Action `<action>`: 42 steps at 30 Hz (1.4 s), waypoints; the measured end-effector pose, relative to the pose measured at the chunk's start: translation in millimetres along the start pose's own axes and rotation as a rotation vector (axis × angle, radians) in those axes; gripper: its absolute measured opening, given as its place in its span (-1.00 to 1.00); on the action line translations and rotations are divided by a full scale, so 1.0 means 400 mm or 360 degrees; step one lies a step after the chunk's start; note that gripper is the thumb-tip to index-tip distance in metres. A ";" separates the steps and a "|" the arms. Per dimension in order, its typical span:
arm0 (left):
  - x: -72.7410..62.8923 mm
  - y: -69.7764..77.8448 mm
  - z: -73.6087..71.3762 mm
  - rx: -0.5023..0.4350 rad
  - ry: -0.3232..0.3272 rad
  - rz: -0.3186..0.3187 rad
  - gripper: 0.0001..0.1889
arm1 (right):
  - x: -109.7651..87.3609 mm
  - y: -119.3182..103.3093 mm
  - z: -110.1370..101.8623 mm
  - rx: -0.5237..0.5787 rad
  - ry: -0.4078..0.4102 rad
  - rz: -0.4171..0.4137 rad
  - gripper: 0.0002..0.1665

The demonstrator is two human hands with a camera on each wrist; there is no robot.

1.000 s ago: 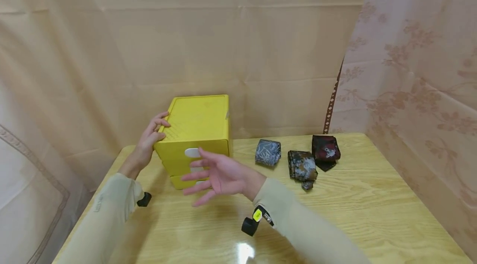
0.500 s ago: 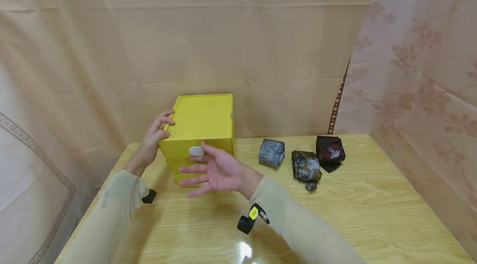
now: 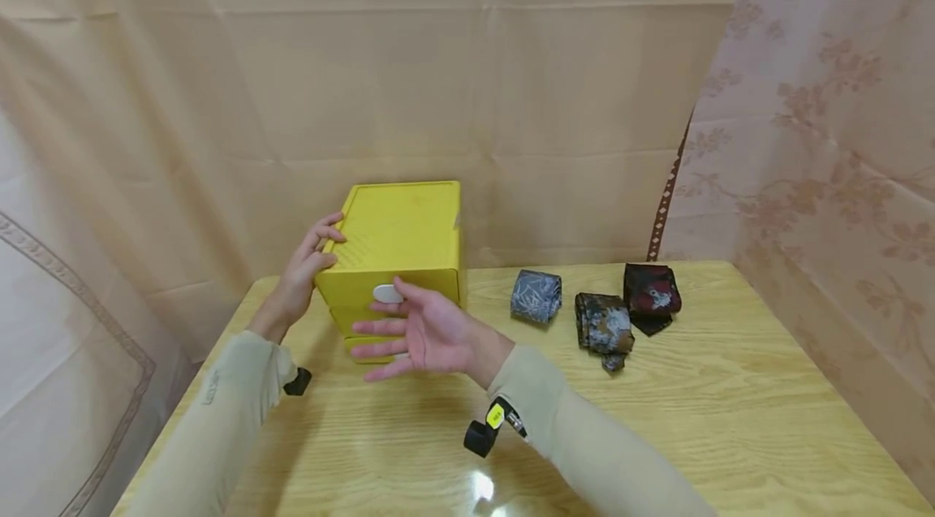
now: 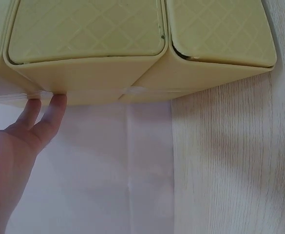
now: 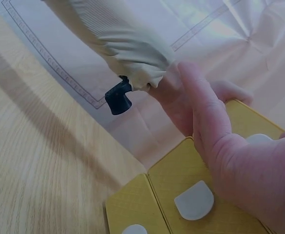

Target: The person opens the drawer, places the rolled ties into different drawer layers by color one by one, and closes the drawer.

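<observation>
A yellow drawer box (image 3: 400, 226) with stacked drawers stands near the back of the table, left of the middle. White oval pulls mark its fronts, such as the upper pull (image 3: 387, 294) and another pull (image 5: 195, 201) in the right wrist view. My left hand (image 3: 295, 277) rests on the box's upper left edge; in the left wrist view its fingertips (image 4: 58, 100) touch the plain side. In front of the drawers my right hand (image 3: 431, 334) is held with fingers spread and nothing in it. It partly covers the lower fronts.
Right of the box lie three rolled neckties: a grey-blue patterned tie (image 3: 536, 296), a brown and grey floral tie (image 3: 604, 326) and a dark red and black tie (image 3: 652, 291). Beige curtain (image 3: 584, 95) hangs behind the wooden table (image 3: 701, 420).
My right hand has risen slightly against the drawer fronts. The left hand stays on the box's edge. The whole head view has shifted a little, and the ties lie as before.
</observation>
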State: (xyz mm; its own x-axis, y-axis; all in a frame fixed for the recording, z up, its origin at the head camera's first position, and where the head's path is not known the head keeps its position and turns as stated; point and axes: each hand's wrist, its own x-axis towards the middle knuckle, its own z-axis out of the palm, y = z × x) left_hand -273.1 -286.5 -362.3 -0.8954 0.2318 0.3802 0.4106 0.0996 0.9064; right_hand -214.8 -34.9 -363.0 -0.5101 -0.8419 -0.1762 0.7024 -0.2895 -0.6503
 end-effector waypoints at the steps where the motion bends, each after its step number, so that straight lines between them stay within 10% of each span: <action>1: 0.000 0.000 0.000 -0.0004 0.0004 0.0005 -0.73 | 0.000 0.000 0.000 -0.0004 -0.0002 -0.0001 -0.16; 14: -0.042 0.007 -0.021 0.0019 0.0021 -0.0025 -0.73 | 0.024 0.035 0.010 0.0014 -0.0024 0.0000 -0.51; 42: -0.008 0.011 0.001 -0.0026 0.0011 0.0008 -0.73 | 0.002 0.019 0.006 0.0038 0.0025 -0.0055 -0.42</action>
State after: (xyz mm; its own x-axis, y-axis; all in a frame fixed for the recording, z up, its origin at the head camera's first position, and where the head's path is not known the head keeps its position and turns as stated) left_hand -268.4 -286.4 -359.6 -0.8945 0.2254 0.3860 0.4123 0.0826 0.9073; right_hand -208.6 -38.9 -366.4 -0.5418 -0.8241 -0.1654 0.6958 -0.3294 -0.6382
